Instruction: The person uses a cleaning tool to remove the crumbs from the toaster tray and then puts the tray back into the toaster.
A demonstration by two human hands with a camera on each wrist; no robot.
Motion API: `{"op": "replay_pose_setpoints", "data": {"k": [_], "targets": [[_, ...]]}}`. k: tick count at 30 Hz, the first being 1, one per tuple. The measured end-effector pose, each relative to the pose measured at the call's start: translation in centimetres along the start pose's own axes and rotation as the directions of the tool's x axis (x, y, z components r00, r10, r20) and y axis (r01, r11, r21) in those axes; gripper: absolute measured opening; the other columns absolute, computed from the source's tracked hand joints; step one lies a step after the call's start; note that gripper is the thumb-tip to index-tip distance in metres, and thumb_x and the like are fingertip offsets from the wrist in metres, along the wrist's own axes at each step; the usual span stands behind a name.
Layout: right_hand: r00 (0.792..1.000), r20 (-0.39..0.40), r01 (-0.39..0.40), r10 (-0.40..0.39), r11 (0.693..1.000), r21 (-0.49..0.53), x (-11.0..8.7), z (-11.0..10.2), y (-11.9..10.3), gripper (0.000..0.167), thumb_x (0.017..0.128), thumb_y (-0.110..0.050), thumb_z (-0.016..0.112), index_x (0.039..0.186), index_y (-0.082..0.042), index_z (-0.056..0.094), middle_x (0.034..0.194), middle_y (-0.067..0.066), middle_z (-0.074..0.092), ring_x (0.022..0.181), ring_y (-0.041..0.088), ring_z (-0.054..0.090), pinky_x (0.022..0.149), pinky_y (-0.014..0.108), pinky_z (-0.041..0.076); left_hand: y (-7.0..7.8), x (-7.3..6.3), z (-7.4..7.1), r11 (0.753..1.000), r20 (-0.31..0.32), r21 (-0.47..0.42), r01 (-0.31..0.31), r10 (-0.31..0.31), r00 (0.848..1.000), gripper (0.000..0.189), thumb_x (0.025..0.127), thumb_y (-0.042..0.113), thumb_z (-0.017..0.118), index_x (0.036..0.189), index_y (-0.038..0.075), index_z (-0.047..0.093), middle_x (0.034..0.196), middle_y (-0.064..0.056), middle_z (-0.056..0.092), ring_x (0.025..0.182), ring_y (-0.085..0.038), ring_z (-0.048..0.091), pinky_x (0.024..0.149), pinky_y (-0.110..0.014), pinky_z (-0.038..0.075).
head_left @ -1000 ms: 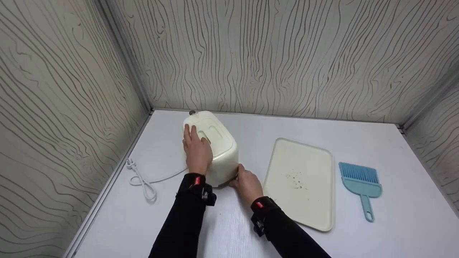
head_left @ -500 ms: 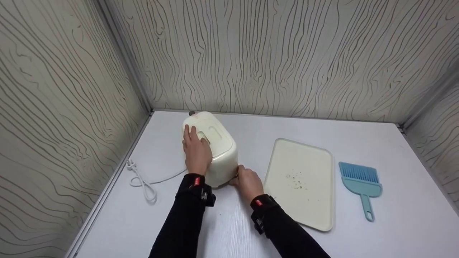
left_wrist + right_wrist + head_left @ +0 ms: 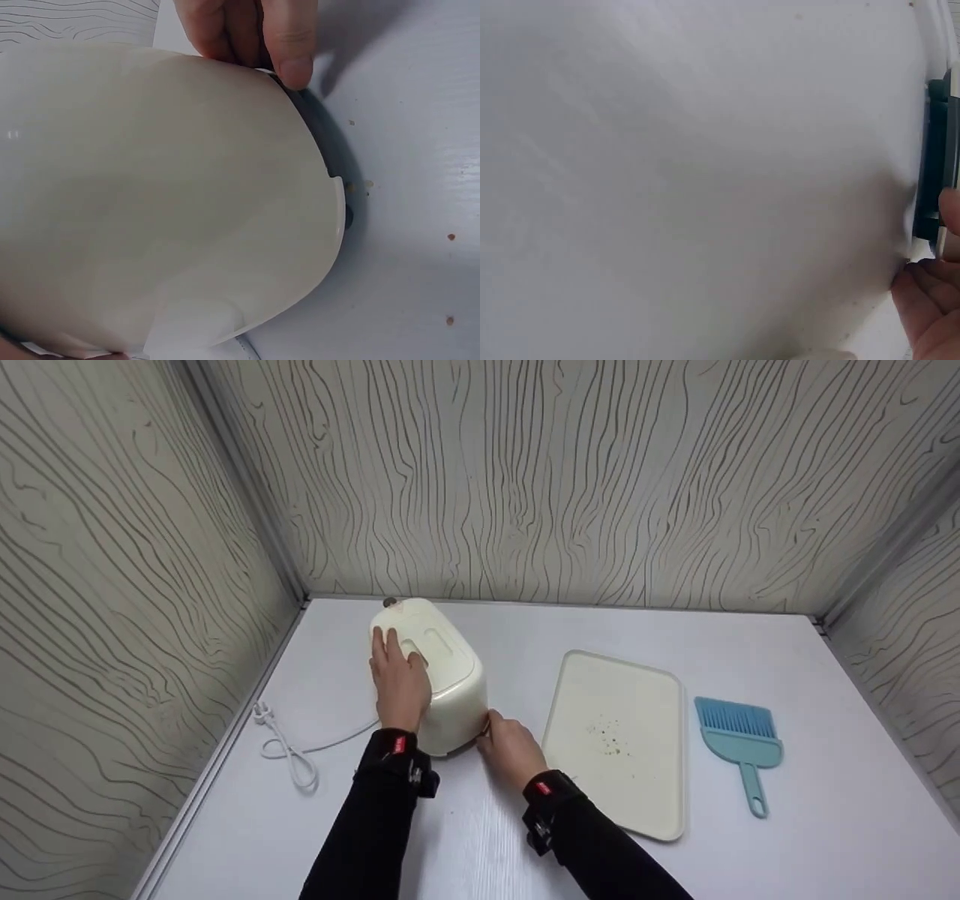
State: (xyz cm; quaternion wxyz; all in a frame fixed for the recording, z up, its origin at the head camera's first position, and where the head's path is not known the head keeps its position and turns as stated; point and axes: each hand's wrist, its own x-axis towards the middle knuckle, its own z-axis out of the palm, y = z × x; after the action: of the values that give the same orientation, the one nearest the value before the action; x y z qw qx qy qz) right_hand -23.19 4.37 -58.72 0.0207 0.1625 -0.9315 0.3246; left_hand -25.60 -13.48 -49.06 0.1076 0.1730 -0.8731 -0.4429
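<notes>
A cream toaster point(image 3: 454, 712) with a lid point(image 3: 439, 652) on top stands at the left of the table. Two shallow recesses mark the lid, and a dark knob point(image 3: 389, 602) shows at the far end. My left hand point(image 3: 401, 686) rests on the lid with its fingers spread along the left side. At the near right corner, my right hand point(image 3: 514, 746) holds the lower edge. In the left wrist view the right thumb point(image 3: 291, 52) lies at that edge, with curled fingers beside it. The right wrist view shows part of the dark base point(image 3: 932, 161) close to those fingers.
A cream tray point(image 3: 652, 690) with crumbs point(image 3: 611, 735) lies to the right, and beyond it a blue brush point(image 3: 739, 735) over a dustpan point(image 3: 744, 748). The toaster's white cord and plug point(image 3: 262, 712) lie left. Patterned walls point(image 3: 510, 480) bound the table. A few crumbs point(image 3: 451, 237) dot the tabletop.
The head view has shifted slightly, so everything appears a little further left. Both hands keep nearly the same places on the toaster.
</notes>
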Motion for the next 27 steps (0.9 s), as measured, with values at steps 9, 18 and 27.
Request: {"op": "replay_pose_setpoints", "data": {"k": [9,18,27], "targets": [[0.999,-0.032,0.015,-0.016,0.999,-0.031,-0.4,-3.0,0.4,0.043,0.098,-0.011,0.065,0.137,0.006,0.057,0.125,0.025,0.068,0.111,0.041,0.068,0.097,0.051,0.056,-0.5,0.5,-1.5,0.999,0.093,-0.041,-0.033,0.037,0.995,0.068,0.107,0.032,0.038,0.164,0.008,0.01,0.172,-0.007,-0.009,0.155,-0.045,0.001,0.125,-0.06,0.017],[0.989,-0.145,-0.027,0.008,0.991,-0.132,-1.2,-7.5,4.2,0.041,0.1,-0.012,0.064,0.136,0.005,0.057,0.135,0.033,0.059,0.121,0.047,0.061,0.1,0.056,0.053,-1.7,1.7,-3.9,0.99,0.202,0.083,-0.115,0.096,0.975,0.073,0.105,0.042,0.04,0.165,0.014,0.011,0.171,-0.007,-0.016,0.153,-0.048,-0.011,0.124,-0.064,0.005],[0.98,-0.143,-0.158,0.137,0.976,-0.151,-2.3,-12.8,9.0,0.046,0.104,-0.021,0.058,0.14,0.007,0.052,0.142,0.041,0.047,0.127,0.055,0.052,0.104,0.065,0.046,-1.7,2.2,-6.5,0.857,0.305,0.356,-0.373,0.27,0.913,0.067,0.107,0.044,0.04,0.164,0.014,0.021,0.172,-0.008,0.004,0.154,-0.048,-0.008,0.123,-0.067,0.002]]}}
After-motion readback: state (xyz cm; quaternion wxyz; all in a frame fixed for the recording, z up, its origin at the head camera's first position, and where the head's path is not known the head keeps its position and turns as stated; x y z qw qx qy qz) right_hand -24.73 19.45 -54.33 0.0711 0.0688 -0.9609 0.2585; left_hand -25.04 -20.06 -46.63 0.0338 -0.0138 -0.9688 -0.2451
